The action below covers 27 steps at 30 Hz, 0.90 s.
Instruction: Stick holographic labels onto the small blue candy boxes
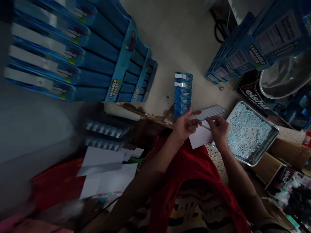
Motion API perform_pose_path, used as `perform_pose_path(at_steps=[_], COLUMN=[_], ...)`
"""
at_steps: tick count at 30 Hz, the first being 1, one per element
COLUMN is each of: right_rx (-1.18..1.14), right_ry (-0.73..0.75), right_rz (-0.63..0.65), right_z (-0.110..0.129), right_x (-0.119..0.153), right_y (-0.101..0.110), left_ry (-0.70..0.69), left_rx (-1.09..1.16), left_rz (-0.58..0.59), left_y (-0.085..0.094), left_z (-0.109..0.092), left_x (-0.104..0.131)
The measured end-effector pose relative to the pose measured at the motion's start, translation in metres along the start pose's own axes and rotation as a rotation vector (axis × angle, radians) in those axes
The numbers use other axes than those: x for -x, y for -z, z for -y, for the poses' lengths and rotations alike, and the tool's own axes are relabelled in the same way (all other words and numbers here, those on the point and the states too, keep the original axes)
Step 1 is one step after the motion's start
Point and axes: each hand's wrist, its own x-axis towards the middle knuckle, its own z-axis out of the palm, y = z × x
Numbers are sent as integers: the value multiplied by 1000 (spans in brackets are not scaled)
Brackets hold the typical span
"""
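Note:
A row of small blue packs [183,92] lies on the table in front of my hands; white strips cover the two farthest packs. My left hand [186,125] has its fingers bent around the near end of a pale strip. My right hand [220,128] pinches the same strip between thumb and fingers. Just beyond the hands lies a sheet of pale labels [213,111]. Under them is a white paper [200,137], partly hidden by my right hand.
Tall stacks of blue boxes stand at the left [119,64] and right [252,51]. A metal tray [263,153] of small pale-blue candies is right of my right hand, near a metal bowl [284,77]. Scissors [218,29] lie at the back. White sheets [103,158] sit lower left.

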Motion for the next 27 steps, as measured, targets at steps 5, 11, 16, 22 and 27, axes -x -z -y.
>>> perform_pose_path(at_steps=[5, 11, 16, 22, 27], right_rx=[101, -128, -277, -254, -109], right_ry=[190, -29, -106, -126, -22], right_rz=[-69, 102, 153, 185, 126], right_z=[31, 38, 44, 42, 37], right_x=[17, -1, -1, -2, -24], right_y=[27, 40, 25, 16, -34], left_ry=[-4, -291, -232, -242, -388], left_rx=[-366, -482, -315, -203, -308], left_rz=[-70, -215, -175, -242, -499], left_y=[10, 12, 2, 1, 20], left_z=[-26, -43, -24, -19, -39], left_x=[9, 30, 16, 6, 21])
